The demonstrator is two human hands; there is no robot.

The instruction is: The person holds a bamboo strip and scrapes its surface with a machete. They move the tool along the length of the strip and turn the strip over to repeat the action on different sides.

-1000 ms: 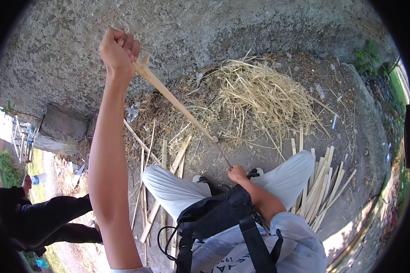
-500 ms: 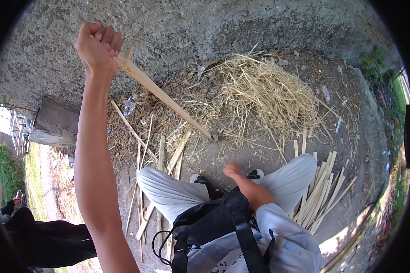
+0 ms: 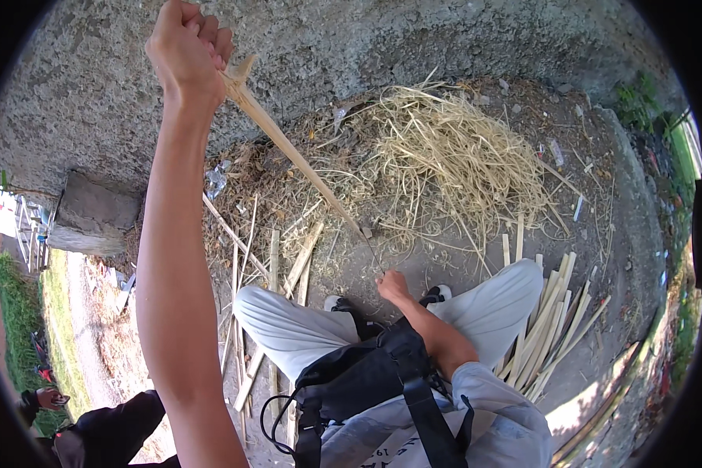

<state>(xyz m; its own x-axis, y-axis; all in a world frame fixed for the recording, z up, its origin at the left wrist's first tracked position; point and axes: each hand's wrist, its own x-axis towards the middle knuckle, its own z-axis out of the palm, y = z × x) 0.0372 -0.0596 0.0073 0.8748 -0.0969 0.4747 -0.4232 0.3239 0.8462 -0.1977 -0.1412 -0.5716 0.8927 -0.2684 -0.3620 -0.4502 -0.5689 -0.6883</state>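
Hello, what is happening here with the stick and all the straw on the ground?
A person sits on the ground with knees apart. The left hand, raised high and closed in a fist, grips the upper end of a long bamboo strip. The strip slants down to the right hand, low between the knees; what that hand holds is too small to tell. A pile of thin shavings lies ahead, cut bamboo slats lie beside the right leg, and more slats by the left knee.
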